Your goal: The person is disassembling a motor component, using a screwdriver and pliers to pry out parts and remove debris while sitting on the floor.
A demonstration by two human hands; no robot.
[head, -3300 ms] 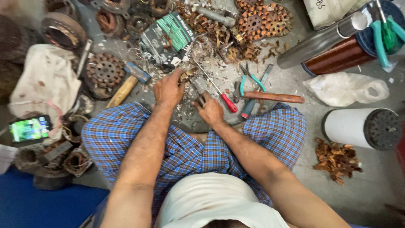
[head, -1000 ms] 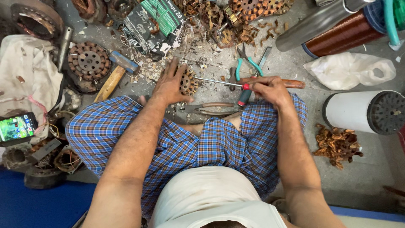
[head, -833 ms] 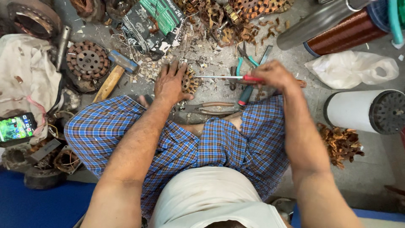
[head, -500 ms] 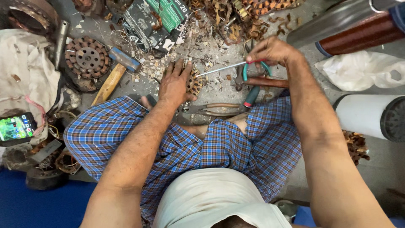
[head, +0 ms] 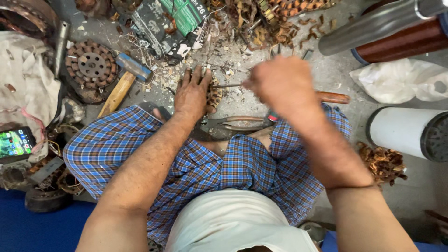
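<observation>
Quick look at where things stand: the person sits cross-legged on the floor [head: 336, 70] in blue checked shorts, junk all around. Compared with a second ago, the right hand [head: 284, 84] has come up off the pile of tools by the knee and swung in toward the middle, carrying the screwdriver [head: 228, 86] with it. Half a second ago the shaft was angled up in the air; now it lies nearly level, tip aimed at the small wound motor core [head: 213, 93]. So the looks-like-picking-up part is over and the poking-at-the-core part seems to be on, though that's a guess from the pose.

The right hand is blurred, but its grip is closed into a fist around the handle, which is hidden inside it. Only the thin metal shaft sticks out to the left.

The left hand [head: 192, 93] hasn't budged: palm down, fingers spread flat, pinning the core against the floor. The core peeks out just under the thumb side of that hand, and the screwdriver tip is right at its edge, touching or nearly so; too smeared to say which.

Nearby: pliers [head: 235, 122] lying by the shin, a hammer [head: 123, 81] off to the left, a phone [head: 15, 143] glowing at the far left edge.
</observation>
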